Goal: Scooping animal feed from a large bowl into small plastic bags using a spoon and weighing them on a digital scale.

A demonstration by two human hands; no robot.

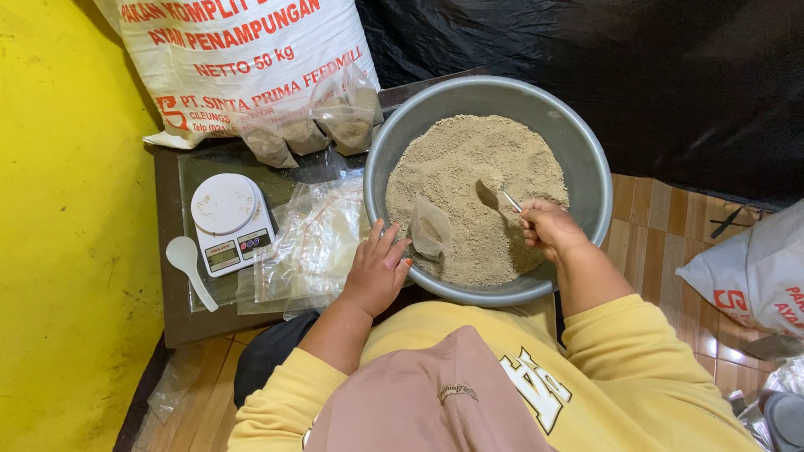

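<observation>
Over the grey basin [586, 159] of tan powdery feed [456, 167], the right hand [548, 228] is gripping a metal spoon [496, 197], its bowl dipping into the feed. The left hand [377, 268] is pinching a small clear plastic bag [430, 230] open above the feed. A white digital scale [229, 222] is sitting nearby beside a white plastic spoon [189, 266].

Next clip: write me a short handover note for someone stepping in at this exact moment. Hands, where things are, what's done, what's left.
Left hand: holds a small clear bag open over the feed in the grey basin.
Right hand: grips a metal spoon dug into the brown feed.
Done: three filled bags lean against the white sack.
Left: the held bag looks barely filled; empty bags lie beside the white scale, whose platform is bare. A white plastic spoon lies unused.
</observation>
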